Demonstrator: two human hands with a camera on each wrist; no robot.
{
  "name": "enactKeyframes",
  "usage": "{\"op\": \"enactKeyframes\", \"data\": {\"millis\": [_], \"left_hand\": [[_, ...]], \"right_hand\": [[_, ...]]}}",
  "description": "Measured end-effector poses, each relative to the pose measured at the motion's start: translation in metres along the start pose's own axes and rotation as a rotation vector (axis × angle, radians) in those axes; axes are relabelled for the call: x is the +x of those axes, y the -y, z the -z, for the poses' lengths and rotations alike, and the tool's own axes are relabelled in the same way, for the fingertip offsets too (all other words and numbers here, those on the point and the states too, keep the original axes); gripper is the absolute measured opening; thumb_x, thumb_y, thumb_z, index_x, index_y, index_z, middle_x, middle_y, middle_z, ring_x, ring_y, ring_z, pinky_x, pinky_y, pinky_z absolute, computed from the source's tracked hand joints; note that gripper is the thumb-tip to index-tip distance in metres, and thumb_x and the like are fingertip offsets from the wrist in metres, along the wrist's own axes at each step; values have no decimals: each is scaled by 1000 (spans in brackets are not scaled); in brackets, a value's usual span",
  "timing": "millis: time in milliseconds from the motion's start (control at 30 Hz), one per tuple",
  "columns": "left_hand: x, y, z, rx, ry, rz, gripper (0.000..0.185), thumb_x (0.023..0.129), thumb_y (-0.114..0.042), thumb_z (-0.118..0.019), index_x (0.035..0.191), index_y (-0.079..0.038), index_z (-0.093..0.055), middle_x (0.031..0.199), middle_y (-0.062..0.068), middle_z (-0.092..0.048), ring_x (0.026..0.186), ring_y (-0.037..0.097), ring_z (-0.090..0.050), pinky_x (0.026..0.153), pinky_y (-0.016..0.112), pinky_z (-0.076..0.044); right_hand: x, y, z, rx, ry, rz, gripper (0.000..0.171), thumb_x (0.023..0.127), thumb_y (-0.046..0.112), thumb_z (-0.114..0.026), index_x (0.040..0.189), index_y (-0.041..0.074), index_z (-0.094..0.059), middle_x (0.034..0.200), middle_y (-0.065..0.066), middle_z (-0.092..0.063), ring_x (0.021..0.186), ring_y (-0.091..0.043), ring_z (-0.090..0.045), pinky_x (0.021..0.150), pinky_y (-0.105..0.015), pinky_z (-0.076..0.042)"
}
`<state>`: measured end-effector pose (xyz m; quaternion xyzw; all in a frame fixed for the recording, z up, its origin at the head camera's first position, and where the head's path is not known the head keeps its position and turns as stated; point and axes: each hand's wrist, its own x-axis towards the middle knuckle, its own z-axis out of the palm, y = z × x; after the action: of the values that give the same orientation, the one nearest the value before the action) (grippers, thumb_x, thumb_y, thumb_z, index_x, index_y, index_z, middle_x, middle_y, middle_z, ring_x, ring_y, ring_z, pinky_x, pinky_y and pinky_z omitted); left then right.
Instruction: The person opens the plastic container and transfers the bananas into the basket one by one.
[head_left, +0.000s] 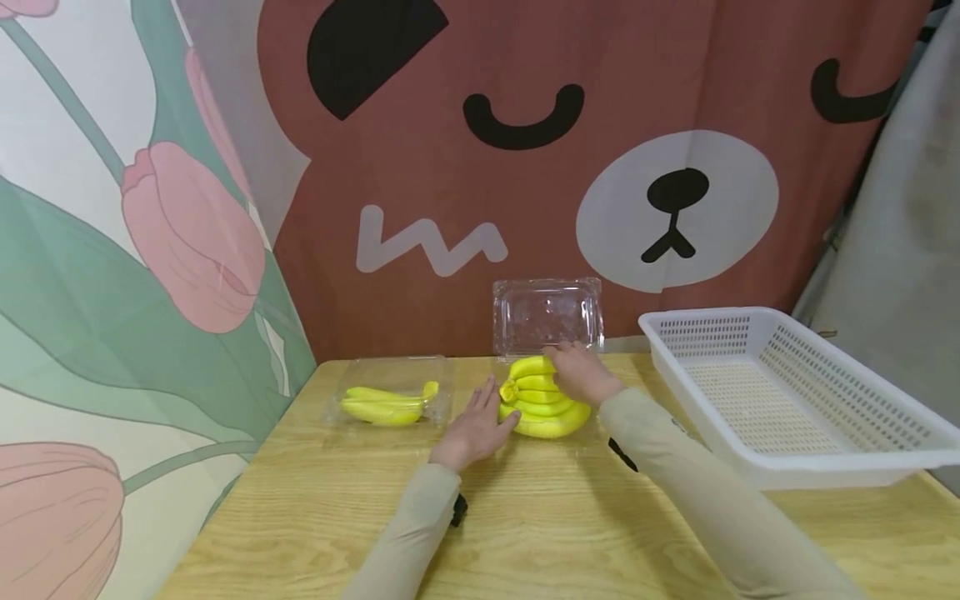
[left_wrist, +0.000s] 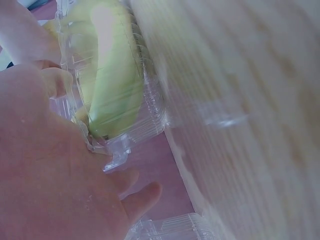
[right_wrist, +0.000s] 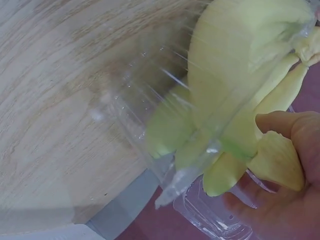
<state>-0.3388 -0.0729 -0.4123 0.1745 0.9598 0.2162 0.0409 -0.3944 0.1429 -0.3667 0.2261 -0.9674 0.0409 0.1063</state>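
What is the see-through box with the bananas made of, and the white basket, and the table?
The open clamshell box looks like thin clear plastic: glossy, see-through, with moulded ridges. The white basket seems to be hard plastic, matte, with rows of little holes. The table shows pale wood grain, though it may be only a smooth wood-look surface.

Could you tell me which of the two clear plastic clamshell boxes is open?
The right clear plastic clamshell box, lid upright, under both hands; the left box lies shut.

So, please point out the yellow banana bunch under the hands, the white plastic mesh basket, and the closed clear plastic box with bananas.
yellow banana bunch [head_left: 543,408], head view, on the lower bananas.
white plastic mesh basket [head_left: 885,454], head view, on the near rim.
closed clear plastic box [head_left: 390,375], head view, on the lid.
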Motion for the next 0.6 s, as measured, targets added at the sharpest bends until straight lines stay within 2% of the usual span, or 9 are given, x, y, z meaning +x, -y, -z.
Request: {"op": "enactKeyframes", "data": {"millis": [200, 367, 500, 600], "left_hand": [[-1, -1, -1, -5, 0, 3, 76, 103, -57, -30, 159, -9, -10, 165, 1, 4, 149, 30, -4, 117, 48, -19], [0, -1, -3, -2, -3, 7, 76, 103, -58, -29, 159, -10, -11, 165, 1, 4, 149, 30, -4, 117, 50, -21], [1, 0, -2, 2, -7, 12, 75, 103, -57, -30, 159, -11, -12, 165, 1, 4, 149, 30, -5, 116, 51, -21], [1, -1, -2, 7, -7, 13, 74, 103, -57, -29, 159, -12, -12, 165, 1, 4, 149, 30, -5, 117, 50, -20]], "right_hand": [[-2, 2, 2, 8, -20, -34, 39, 89, 3, -63, 127, -6, -58, 114, -24, -57, 103, -39, -53, 91, -51, -49], [-3, 1, 3, 73, -41, -29, 31, 89, 1, -64, 119, -7, -58, 105, -21, -64, 99, -38, -61, 90, -49, -51], [-4, 1, 4, 114, -29, -31, 33, 90, 1, -64, 121, -7, -55, 104, -21, -66, 95, -37, -64, 87, -47, -53], [-7, 1, 4, 127, -32, -34, 39, 90, 0, -64, 127, -7, -53, 111, -23, -65, 100, -38, -63, 90, -48, -52]]}}
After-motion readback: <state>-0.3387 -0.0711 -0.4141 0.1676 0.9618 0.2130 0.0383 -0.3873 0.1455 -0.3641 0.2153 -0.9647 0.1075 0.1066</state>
